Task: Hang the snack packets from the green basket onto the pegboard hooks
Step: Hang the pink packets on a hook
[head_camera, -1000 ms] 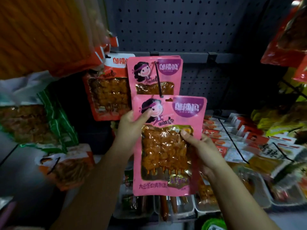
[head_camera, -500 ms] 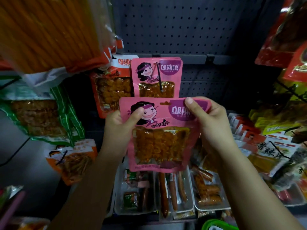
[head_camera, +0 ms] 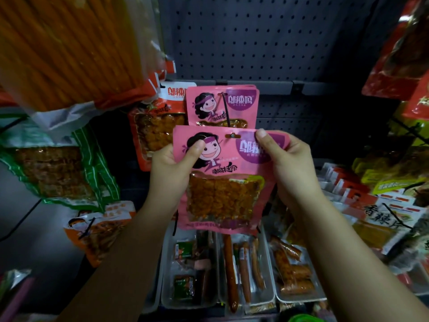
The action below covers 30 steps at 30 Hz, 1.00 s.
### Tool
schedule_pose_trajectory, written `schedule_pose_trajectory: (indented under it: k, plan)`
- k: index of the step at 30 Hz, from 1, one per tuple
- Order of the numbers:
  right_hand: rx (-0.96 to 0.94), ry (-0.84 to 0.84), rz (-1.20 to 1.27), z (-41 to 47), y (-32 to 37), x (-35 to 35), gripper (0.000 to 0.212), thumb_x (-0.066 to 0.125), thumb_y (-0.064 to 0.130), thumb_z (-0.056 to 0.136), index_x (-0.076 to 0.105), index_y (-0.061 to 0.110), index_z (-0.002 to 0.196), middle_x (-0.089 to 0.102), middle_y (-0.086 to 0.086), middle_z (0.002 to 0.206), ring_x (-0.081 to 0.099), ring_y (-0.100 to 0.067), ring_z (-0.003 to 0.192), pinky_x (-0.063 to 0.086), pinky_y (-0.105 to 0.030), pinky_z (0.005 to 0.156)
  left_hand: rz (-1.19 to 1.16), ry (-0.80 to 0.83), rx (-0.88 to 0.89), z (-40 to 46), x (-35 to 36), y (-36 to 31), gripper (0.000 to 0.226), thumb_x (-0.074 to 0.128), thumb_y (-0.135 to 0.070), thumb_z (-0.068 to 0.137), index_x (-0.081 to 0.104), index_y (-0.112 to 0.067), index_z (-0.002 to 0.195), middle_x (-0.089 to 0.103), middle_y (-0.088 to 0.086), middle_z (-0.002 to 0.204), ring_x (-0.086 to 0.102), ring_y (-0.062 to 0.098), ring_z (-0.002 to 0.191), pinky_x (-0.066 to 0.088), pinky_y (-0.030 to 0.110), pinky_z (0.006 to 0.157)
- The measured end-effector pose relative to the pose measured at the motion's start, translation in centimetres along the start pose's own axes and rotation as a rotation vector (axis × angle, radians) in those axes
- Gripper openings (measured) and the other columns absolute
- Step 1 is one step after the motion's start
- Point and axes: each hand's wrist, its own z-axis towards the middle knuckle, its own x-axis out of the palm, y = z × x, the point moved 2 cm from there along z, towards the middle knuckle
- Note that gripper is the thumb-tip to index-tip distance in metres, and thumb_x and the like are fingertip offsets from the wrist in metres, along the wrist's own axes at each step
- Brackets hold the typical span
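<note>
I hold a pink snack packet upright in front of the grey pegboard. My left hand pinches its upper left corner, thumb on the cartoon face. My right hand pinches its upper right corner. The packet's hang hole sits just below the tip of a black hook. Matching pink packets hang on that hook behind it. A sliver of the green basket shows at the bottom edge.
Orange packets hang left of the pink ones. A big orange stick-snack bag looms at the upper left. White trays of sausages lie below. Red and yellow packets crowd the right side on more hooks.
My right hand went from the packet's middle to its upper right corner. Both hands lifted the packet, bringing its hang hole close under the hook's tip.
</note>
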Motion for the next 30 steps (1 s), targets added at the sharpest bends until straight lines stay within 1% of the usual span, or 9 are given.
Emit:
schedule_pose_trajectory:
  k: [4,8,12,16,20,22,25,27,30]
  plan:
    - [-0.032,0.037,-0.081,0.5,-0.7,-0.2,0.008,0.069,0.028,0.085,0.071,0.022,0.079,0.075,0.005,0.073,0.071,-0.007,0.068,0.052,-0.016,0.056,-0.005,0.007,-0.04,0.6,-0.4,1.4,0.007,0.069,-0.033,0.079,0.074,-0.037,0.083,0.076,-0.007,0.088,0.072,0.014,0.085,0.057,0.026,0.069]
    - [-0.047,0.073,-0.113,1.0,-1.6,-0.9,0.006,0.068,0.026,0.085,0.071,0.021,0.087,0.076,0.003,0.08,0.072,-0.009,0.073,0.053,-0.019,0.06,0.034,0.03,0.031,1.7,-1.2,2.1,0.015,0.069,-0.026,0.083,0.073,-0.038,0.091,0.075,-0.011,0.094,0.071,0.01,0.09,0.054,0.02,0.073]
    - [-0.047,0.06,-0.129,2.0,-2.5,-1.6,0.008,0.066,0.017,0.087,0.07,0.021,0.091,0.076,0.006,0.086,0.072,-0.009,0.08,0.054,-0.018,0.065,0.082,0.034,0.049,2.8,-1.4,2.8,0.014,0.069,-0.032,0.08,0.072,-0.041,0.09,0.074,-0.012,0.093,0.07,0.009,0.089,0.055,0.02,0.073]
    - [-0.028,0.021,-0.192,4.9,-3.0,-1.2,0.005,0.064,0.014,0.088,0.068,0.017,0.09,0.074,0.01,0.076,0.069,-0.001,0.071,0.05,-0.011,0.061,0.138,0.022,0.019,5.1,-1.0,3.6,0.019,0.068,-0.019,0.084,0.072,-0.037,0.085,0.075,-0.009,0.089,0.07,0.013,0.089,0.056,0.028,0.076]
    - [0.031,-0.021,-0.273,8.7,-3.7,-0.3,0.005,0.064,0.017,0.089,0.067,0.016,0.093,0.072,0.008,0.082,0.067,0.0,0.068,0.049,-0.015,0.059,0.253,0.003,-0.009,8.5,-0.3,4.0,0.019,0.069,-0.015,0.083,0.068,-0.034,0.084,0.072,-0.012,0.087,0.07,0.01,0.083,0.056,0.03,0.075]
    - [0.058,-0.047,-0.331,10.5,-4.3,0.1,0.006,0.065,0.02,0.089,0.067,0.016,0.093,0.072,0.005,0.086,0.066,-0.001,0.068,0.048,-0.017,0.06,0.305,-0.028,-0.016,10.4,0.0,4.3,0.016,0.07,-0.015,0.082,0.068,-0.031,0.085,0.072,-0.008,0.086,0.069,0.012,0.079,0.056,0.031,0.074]
    - [0.072,-0.105,-0.443,12.8,-5.0,0.6,0.015,0.067,0.026,0.087,0.069,0.012,0.094,0.073,-0.005,0.094,0.067,-0.013,0.08,0.052,-0.029,0.072,0.409,-0.093,-0.011,12.9,0.6,4.8,0.01,0.071,-0.018,0.082,0.071,-0.019,0.092,0.069,-0.004,0.079,0.062,0.009,0.066,0.052,0.028,0.066]
    - [0.067,-0.147,-0.525,14.1,-5.3,1.0,0.02,0.067,0.029,0.086,0.069,0.011,0.095,0.073,-0.007,0.096,0.068,-0.02,0.088,0.054,-0.037,0.081,0.481,-0.131,-0.016,14.2,0.9,5.3,0.016,0.071,-0.021,0.082,0.071,-0.011,0.094,0.068,0.001,0.079,0.057,0.01,0.061,0.048,0.026,0.06]
    - [0.039,-0.205,-0.654,15.5,-5.7,1.5,0.025,0.066,0.035,0.086,0.07,0.013,0.095,0.071,-0.004,0.092,0.067,-0.022,0.087,0.054,-0.037,0.079,0.588,-0.166,-0.012,15.6,1.3,5.8,0.021,0.071,-0.025,0.082,0.07,-0.006,0.09,0.067,0.007,0.075,0.054,0.016,0.061,0.045,0.03,0.058]
